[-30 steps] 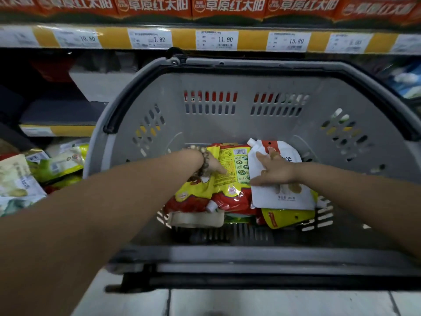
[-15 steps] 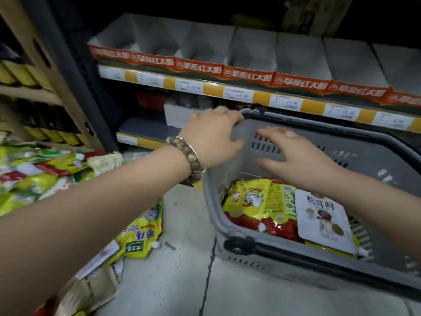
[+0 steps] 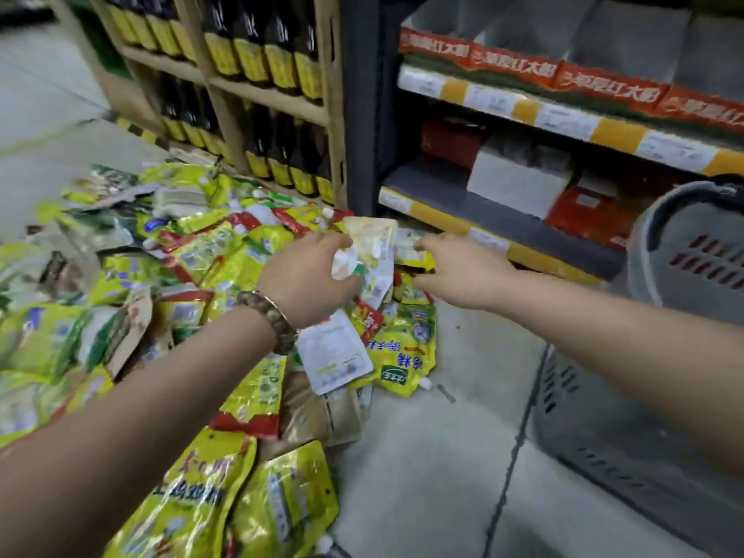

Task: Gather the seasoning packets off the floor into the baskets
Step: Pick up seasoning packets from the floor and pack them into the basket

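These packets (image 3: pixel 225 255) look light, limp and slick, so I judge a pinch on a flat sealed edge best. My left hand (image 3: pixel 310 277) grips a pale packet (image 3: pixel 372 245) by its side, just above the heap on the floor (image 3: pixel 422 457). My right hand (image 3: pixel 463 273) touches a yellow packet (image 3: pixel 416 257) beside it with its fingertips; I cannot tell if they clasp it. The basket (image 3: pixel 684 243) stands at right.

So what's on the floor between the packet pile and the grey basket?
Mostly bare floor, seen in the head view: only a small dark scrap lies between the pile and the basket.
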Action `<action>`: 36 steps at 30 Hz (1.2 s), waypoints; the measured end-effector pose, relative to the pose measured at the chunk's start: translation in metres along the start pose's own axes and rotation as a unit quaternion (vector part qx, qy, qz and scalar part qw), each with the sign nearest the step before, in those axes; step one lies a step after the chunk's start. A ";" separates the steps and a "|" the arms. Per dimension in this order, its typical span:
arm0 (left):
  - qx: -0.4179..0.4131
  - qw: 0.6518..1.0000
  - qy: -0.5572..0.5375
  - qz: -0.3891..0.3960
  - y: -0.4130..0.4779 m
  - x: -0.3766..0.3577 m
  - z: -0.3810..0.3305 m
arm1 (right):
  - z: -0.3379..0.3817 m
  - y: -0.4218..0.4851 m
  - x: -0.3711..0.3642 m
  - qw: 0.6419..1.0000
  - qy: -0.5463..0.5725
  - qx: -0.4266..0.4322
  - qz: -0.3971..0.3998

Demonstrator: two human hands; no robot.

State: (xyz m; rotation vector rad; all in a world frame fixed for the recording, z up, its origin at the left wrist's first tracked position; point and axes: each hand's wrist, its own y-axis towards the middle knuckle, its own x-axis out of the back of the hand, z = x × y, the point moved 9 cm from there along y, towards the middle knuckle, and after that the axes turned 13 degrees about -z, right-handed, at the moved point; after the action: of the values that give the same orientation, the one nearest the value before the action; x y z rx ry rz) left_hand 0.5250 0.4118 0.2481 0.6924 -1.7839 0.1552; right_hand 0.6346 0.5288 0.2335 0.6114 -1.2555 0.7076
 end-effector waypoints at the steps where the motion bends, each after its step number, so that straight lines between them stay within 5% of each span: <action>1: 0.018 1.000 0.005 0.010 -0.009 -0.008 0.020 | 0.007 0.006 -0.022 1.000 0.004 -0.002 0.014; 10: 0.164 0.986 0.000 0.037 -0.073 -0.091 0.149 | 0.038 0.027 -0.216 0.985 0.069 -0.082 0.134; 15: 0.193 0.980 -0.036 0.043 -0.091 -0.136 0.171 | 0.043 0.049 -0.276 0.970 0.147 -0.145 0.125; 21: 0.231 0.965 -0.126 -0.002 -0.100 -0.165 0.179 | 0.027 0.053 -0.306 0.900 0.312 -0.303 0.007; 24: 0.258 0.947 -0.184 -0.041 -0.109 -0.173 0.178 | 0.033 0.035 -0.324 0.828 0.460 -0.318 0.037; 28: 0.296 0.921 -0.237 -0.086 -0.127 -0.187 0.185 | 0.013 0.010 -0.311 0.809 0.517 -0.279 0.022; 32: 0.375 0.859 -0.331 -0.108 -0.145 -0.203 0.186 | 0.003 -0.027 -0.296 0.784 0.552 -0.281 0.043; 36: 0.473 0.705 -0.527 0.039 -0.155 -0.244 0.160 | 0.020 -0.043 -0.290 0.722 0.625 -0.284 0.086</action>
State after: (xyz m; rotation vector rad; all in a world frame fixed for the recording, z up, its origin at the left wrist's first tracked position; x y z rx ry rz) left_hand 0.5138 0.3064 -0.0641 1.6744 -2.8304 0.9444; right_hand 0.6096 0.4454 -0.0469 -0.5150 -0.1646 0.6222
